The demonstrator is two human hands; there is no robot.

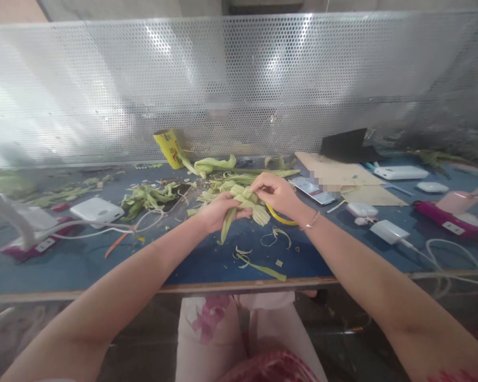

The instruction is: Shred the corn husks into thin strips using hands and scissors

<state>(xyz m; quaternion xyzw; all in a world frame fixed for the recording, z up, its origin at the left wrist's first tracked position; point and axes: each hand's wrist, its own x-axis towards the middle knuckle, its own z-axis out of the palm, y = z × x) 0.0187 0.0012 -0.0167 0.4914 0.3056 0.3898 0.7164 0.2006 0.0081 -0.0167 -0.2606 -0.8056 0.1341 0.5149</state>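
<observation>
Spanning the view, the blue table (75, 265) carries scattered leaf scraps (147, 196). Over its middle, the left hand (219, 209) and right hand (276, 193) both pinch a woven piece of pale green leaf strips (245, 204), loose ends trailing down.

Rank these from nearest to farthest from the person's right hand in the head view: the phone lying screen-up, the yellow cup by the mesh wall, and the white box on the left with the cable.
Measured from the right hand:
1. Phone, just to its right on the blue table.
2. Yellow cup, back left, tipped against the mesh wall.
3. White box, far left, beyond the left hand.
</observation>
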